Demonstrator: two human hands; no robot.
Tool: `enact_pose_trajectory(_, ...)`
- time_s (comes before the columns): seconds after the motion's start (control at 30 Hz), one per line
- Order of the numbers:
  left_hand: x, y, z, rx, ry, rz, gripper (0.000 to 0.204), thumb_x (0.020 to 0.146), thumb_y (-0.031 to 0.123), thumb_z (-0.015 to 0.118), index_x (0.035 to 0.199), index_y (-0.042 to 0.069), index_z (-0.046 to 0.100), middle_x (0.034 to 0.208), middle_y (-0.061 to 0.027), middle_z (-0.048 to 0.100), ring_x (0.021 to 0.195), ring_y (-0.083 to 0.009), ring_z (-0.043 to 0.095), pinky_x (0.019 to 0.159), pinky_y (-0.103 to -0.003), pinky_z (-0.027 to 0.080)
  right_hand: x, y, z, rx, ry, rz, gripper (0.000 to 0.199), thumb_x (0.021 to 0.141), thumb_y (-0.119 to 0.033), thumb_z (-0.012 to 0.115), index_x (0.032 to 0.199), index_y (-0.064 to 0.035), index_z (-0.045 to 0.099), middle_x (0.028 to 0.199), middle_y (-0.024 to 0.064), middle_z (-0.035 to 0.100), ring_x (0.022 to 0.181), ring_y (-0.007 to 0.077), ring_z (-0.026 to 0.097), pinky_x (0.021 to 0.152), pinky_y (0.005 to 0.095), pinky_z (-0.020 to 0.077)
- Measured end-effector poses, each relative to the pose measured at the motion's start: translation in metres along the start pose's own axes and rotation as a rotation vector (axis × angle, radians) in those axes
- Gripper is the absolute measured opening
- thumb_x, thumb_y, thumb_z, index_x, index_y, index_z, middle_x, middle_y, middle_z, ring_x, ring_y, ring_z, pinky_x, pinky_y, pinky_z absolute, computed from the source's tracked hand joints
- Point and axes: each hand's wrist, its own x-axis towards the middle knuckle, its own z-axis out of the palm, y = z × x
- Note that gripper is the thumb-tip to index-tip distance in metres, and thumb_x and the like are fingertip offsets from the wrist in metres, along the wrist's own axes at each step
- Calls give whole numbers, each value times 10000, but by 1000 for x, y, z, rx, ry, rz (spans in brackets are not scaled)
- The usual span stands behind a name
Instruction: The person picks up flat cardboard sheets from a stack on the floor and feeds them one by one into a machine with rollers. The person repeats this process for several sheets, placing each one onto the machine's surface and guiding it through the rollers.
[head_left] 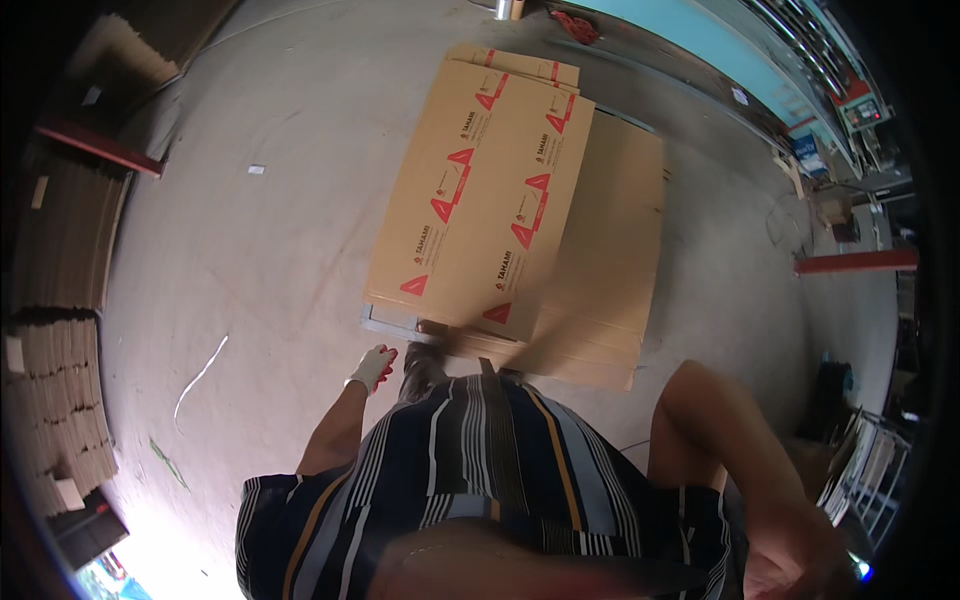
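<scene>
My left hand (372,368), in a white glove with red on the fingers and palm side, hangs at my left side with its fingers loosely bent. Nothing shows in it. Just ahead of it is the near left corner of a stack of flat brown cardboard sheets (480,190), printed with red triangles and dark lettering. Plain cardboard (615,220) lies beside and under the printed sheets on the right. A grey metal frame (385,322) shows under the near left corner. My right arm is bent sharply, its forearm running down to the bottom edge; the right hand is out of sight.
Tall stacks of flat cardboard (60,390) line the left side. Red bars (100,147) stick out at left and right (855,262). A machine with a control panel (862,112) stands at far right. A white strip (200,375) lies on the floor, and a wire rack (880,460) stands right.
</scene>
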Motion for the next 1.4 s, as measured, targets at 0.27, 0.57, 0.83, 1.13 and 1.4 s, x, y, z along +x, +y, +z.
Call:
enact_pose_trajectory(0.27,77,80,-47,326,62,188,370,896,305,629,1185,85,553,675,8,500,533,-110,467,445,-304,353,-105,78,-31,255,-4,445,281,923,-277,589,961,0,615,967,143,633,818,272,611,748,405,484)
enact_pose_trajectory(0.57,155,94,-96,662,401,271,670,873,442,612,1419,89,449,1276,-251,593,1144,-403,598,938,-477,479,-492,236,5,-628,878,1943,799,898,-396,686,1501,-32,309,1475,177,420,1344,288,425,1075,398,364)
enact_pose_trajectory(0.83,171,92,-140,531,436,200,940,903,570,578,1550,53,135,1442,-252,455,1270,-344,523,1033,-413,424,-649,229,2,-667,814,2245,1085,827,-509,729,1541,3,91,1535,225,286,1418,340,297,1135,436,288)
enact_pose_trajectory(1.13,174,91,-125,-45,97,206,901,941,390,631,1564,53,74,1506,-134,389,1371,-200,390,1120,-319,309,-627,302,6,-233,1008,2097,916,777,-384,809,1465,-42,310,1366,124,513,1274,248,473,1047,418,373)
enact_pose_trajectory(1.4,167,92,-119,-36,84,159,825,918,350,660,1534,35,210,1464,-135,440,1334,-212,426,1119,-329,314,-609,302,19,-338,1010,1990,676,760,-255,838,1311,-59,498,1195,85,620,1104,212,586,940,400,473)
